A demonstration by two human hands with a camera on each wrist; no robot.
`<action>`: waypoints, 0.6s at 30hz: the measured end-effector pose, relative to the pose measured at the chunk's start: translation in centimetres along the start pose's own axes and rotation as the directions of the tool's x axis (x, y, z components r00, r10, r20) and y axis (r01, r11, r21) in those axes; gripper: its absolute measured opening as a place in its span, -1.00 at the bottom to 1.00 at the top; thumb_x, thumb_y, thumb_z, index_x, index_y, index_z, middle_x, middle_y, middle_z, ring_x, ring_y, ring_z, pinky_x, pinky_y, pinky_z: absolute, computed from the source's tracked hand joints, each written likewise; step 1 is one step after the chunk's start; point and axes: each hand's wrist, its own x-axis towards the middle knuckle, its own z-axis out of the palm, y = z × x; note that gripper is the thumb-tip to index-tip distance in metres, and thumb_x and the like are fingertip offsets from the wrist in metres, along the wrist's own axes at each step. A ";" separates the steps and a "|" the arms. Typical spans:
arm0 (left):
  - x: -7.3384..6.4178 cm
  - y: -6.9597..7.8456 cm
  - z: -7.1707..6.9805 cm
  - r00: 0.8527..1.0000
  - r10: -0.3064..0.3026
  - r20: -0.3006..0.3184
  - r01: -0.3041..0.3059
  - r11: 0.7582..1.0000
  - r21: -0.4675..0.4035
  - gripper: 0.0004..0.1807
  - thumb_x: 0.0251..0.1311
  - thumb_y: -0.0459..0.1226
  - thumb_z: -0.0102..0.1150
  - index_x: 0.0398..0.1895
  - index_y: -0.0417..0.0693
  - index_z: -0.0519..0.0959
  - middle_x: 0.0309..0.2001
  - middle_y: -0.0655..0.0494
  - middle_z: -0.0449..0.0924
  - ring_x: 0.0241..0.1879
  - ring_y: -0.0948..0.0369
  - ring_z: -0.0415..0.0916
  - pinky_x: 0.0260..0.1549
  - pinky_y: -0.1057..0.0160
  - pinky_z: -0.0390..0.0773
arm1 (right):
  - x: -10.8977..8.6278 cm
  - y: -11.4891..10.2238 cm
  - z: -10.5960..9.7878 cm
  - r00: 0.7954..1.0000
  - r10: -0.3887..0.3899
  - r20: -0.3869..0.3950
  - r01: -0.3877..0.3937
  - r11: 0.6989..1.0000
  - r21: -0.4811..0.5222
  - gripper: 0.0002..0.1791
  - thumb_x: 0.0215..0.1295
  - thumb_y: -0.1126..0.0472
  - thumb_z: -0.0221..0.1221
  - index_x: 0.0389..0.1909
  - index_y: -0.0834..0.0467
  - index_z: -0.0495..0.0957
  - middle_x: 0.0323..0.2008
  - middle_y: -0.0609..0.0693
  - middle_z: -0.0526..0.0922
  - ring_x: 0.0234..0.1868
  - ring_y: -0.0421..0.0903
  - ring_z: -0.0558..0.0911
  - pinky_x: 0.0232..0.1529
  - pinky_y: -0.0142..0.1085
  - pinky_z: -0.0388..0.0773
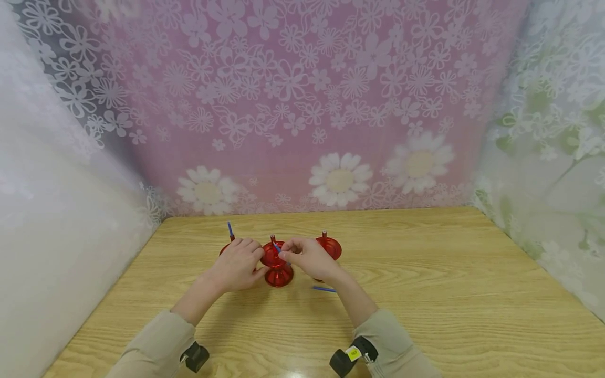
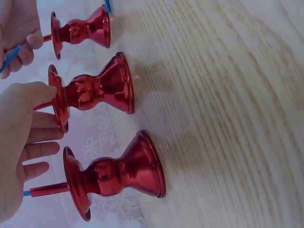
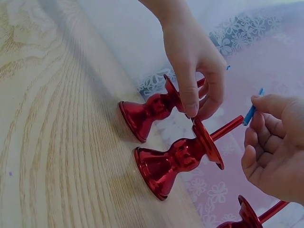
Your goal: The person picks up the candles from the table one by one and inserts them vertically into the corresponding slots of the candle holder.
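Observation:
Three shiny red candlesticks stand in a row, each with a dish and a narrow tube on top. My left hand (image 1: 239, 264) holds the dish rim of the middle candlestick (image 1: 279, 275) between thumb and fingers. Beside that tube, my right hand (image 1: 309, 257) pinches a thin blue candle (image 3: 253, 108), its lower end close to the tube's mouth; whether they touch I cannot tell. The left candlestick (image 2: 107, 178), partly behind my left hand in the head view, has a blue candle (image 1: 230, 229) upright in its tube. The right candlestick (image 1: 331, 248) shows a bare tube.
Another blue candle (image 1: 324, 289) lies on the wooden table (image 1: 449, 273), near my right wrist. Flower-patterned cloth (image 1: 283, 105) hangs behind the table, with pale cloth walls (image 1: 553, 157) at both sides.

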 end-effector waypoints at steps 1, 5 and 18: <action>0.0 0.0 0.0 1.000 0.002 -0.003 -0.002 1.000 0.000 -0.73 0.05 -0.08 0.26 -0.56 -0.02 0.45 -0.44 0.16 0.45 -0.31 0.11 0.41 -0.30 0.15 0.35 | 0.0 -0.1 0.0 1.000 -0.003 -0.024 0.003 1.000 -0.015 -0.84 0.31 0.12 0.12 -0.27 0.15 0.52 -0.39 0.01 0.52 -0.36 -0.12 0.42 -0.38 -0.31 0.36; 0.0 -0.1 0.0 1.000 0.009 -0.010 -0.009 1.000 0.008 -0.73 0.05 -0.07 0.26 -0.57 -0.02 0.45 -0.44 0.15 0.46 -0.30 0.10 0.42 -0.29 0.14 0.36 | 0.3 -0.6 0.3 0.993 -0.004 -0.122 0.001 1.000 -0.030 -0.85 0.28 0.14 0.14 -0.25 0.14 0.55 -0.38 -0.03 0.56 -0.33 -0.13 0.48 -0.36 -0.31 0.41; -0.1 -0.1 0.2 1.000 0.017 -0.017 -0.016 1.000 0.010 -0.73 0.05 -0.08 0.26 -0.55 -0.04 0.47 -0.43 0.12 0.47 -0.29 0.09 0.42 -0.29 0.14 0.38 | 1.8 -1.5 0.2 0.957 -0.008 -0.291 0.003 1.000 -0.018 -0.89 0.22 0.20 0.18 -0.33 0.16 0.59 -0.45 -0.09 0.59 -0.32 -0.11 0.52 -0.36 -0.31 0.43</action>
